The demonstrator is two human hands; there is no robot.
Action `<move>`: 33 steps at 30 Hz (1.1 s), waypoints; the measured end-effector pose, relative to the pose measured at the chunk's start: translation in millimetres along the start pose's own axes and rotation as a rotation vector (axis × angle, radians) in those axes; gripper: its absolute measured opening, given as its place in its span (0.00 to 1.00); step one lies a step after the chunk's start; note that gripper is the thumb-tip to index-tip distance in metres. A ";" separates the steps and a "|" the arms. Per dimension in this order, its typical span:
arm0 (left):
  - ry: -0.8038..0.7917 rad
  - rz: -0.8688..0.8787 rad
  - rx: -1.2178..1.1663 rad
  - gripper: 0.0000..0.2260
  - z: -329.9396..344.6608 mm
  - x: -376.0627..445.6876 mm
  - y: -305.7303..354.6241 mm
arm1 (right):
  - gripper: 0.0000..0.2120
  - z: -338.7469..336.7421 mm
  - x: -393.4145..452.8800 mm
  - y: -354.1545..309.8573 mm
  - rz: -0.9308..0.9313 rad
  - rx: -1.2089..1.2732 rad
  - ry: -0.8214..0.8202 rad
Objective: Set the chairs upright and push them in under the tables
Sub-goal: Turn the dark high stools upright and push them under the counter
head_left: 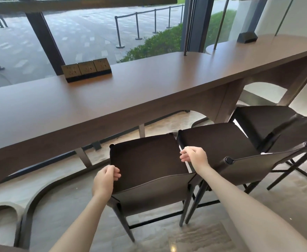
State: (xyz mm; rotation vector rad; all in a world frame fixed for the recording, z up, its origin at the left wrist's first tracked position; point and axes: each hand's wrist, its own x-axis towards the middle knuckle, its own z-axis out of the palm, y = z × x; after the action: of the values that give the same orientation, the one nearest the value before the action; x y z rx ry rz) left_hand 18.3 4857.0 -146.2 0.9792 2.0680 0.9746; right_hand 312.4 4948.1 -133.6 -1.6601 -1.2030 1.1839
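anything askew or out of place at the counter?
No spills or damage. All three chairs stand upright, but none is pushed in: the near chair, held at its seat edges by the left hand and right hand, sits clear of the table.

— What is behind the counter?
— A big window [94, 33] with a dark frame. Outside I see grey paving, barrier posts [119, 33] with ropes, and a green hedge [158, 42].
— And inside the room?
— The floor [212, 233] is pale and marbled. Daylight comes in through the glass.
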 end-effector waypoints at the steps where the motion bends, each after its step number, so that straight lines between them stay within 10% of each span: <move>1: -0.003 0.007 -0.126 0.15 -2.6 2.6 2.9 | 0.15 1.2 -5.8 -5.8 0.043 0.177 -0.004; 16: -0.279 0.308 -0.403 0.17 -16.0 -33.0 64.9 | 0.22 -47.5 -102.7 -31.2 0.065 0.560 -0.042; 33: -0.996 0.332 -0.422 0.17 154.5 -304.5 150.8 | 0.20 -263.6 -349.5 88.4 0.030 0.786 0.707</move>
State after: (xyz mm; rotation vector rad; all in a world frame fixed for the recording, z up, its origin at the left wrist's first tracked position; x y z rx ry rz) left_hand 348.7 4726.2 -32.0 1.2434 0.8600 0.7817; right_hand 542.9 4573.9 -53.9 -1.2856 -0.2125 0.8013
